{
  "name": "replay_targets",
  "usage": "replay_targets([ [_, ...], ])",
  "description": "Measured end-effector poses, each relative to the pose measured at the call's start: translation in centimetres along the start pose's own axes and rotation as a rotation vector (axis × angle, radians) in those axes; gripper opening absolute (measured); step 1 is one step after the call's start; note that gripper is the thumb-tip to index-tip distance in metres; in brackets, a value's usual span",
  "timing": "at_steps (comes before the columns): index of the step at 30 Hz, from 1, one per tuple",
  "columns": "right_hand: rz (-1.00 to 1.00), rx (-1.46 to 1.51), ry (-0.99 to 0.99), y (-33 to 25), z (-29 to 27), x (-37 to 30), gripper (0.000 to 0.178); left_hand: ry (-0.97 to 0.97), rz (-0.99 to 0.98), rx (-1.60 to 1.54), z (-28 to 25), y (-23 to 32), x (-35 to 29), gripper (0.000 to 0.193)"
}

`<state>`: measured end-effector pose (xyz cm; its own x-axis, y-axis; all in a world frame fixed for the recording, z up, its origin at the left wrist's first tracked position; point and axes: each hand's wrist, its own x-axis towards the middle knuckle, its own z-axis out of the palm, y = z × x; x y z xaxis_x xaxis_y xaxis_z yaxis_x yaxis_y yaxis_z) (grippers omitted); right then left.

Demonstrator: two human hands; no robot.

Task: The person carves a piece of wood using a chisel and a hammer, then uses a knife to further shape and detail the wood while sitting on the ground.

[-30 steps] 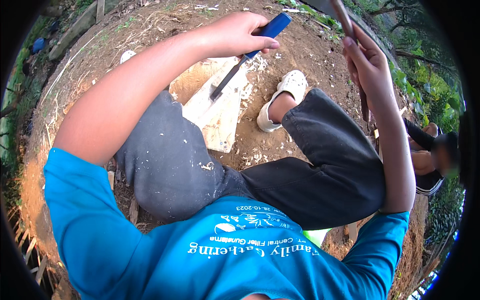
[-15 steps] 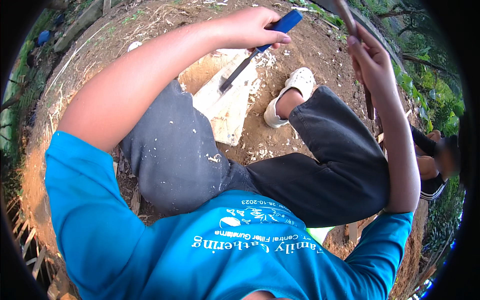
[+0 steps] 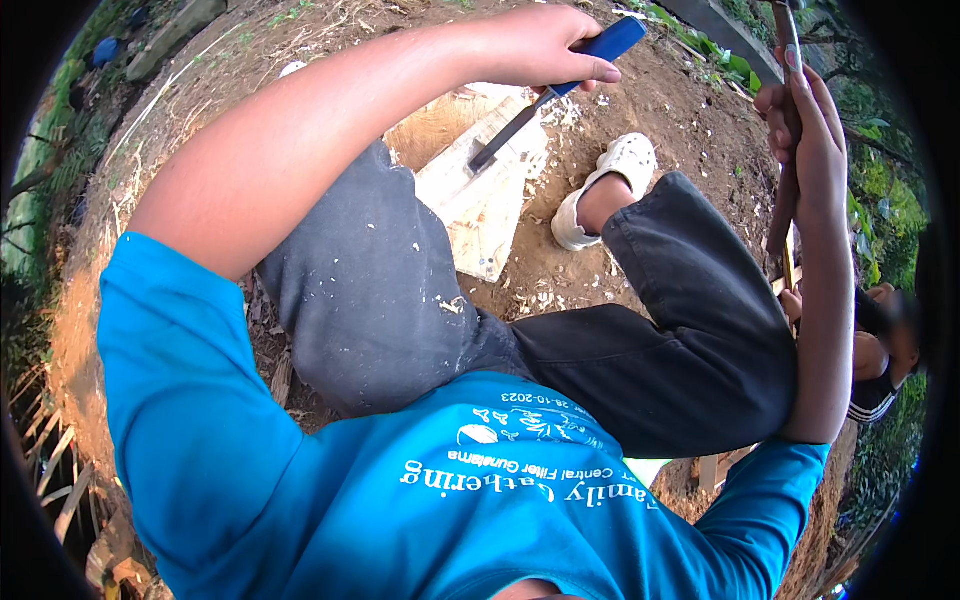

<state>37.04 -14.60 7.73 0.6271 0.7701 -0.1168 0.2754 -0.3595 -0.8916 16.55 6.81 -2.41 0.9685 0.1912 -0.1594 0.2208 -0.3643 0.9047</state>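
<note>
My left hand (image 3: 545, 48) is closed around the blue handle of a chisel (image 3: 612, 42). The chisel slants down to the left, its blade tip set in a small dark notch on a pale wooden board (image 3: 492, 225). Away to the right, my right hand (image 3: 815, 135) grips the brown wooden handle of a hammer (image 3: 783, 220). It is raised clear of the chisel, and the hammer's head is mostly cut off at the upper edge of the view.
Wood shavings lie on the brown soil (image 3: 690, 130) around the board. My foot in a white clog (image 3: 628, 160) stands right of it, and my bent dark-trousered leg (image 3: 370, 290) is close on its left. Another person (image 3: 875, 350) sits at the far right by green plants.
My right hand has swung the hammer outward and up to the right, away from the chisel. The whole view has shifted slightly, while the chisel tip stays on the board.
</note>
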Motion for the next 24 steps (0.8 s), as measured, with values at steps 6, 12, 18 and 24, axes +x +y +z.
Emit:
replay_targets([
  [6, 0.122, -0.143, -0.207, 1.1, 1.3, -0.7, 0.044, -0.012, 0.012, -0.001, 0.1, 0.1, 0.2, 0.027],
  [12, 0.229, -0.181, -0.237, 0.9, 2.7, -1.8, 0.044, -0.015, -0.014, -0.057, 0.4, -0.1, 0.3, 0.026],
  [18, 0.189, -0.167, -0.292, 1.4, 1.9, -0.7, 0.049, -0.027, -0.03, -0.072, 0.9, -0.5, 0.7, 0.026],
  [24, 0.144, -0.015, -0.216, 3.2, 0.7, -0.1, 0.049, -0.054, -0.102, -0.057, 0.8, -0.2, 1.0, 0.027],
])
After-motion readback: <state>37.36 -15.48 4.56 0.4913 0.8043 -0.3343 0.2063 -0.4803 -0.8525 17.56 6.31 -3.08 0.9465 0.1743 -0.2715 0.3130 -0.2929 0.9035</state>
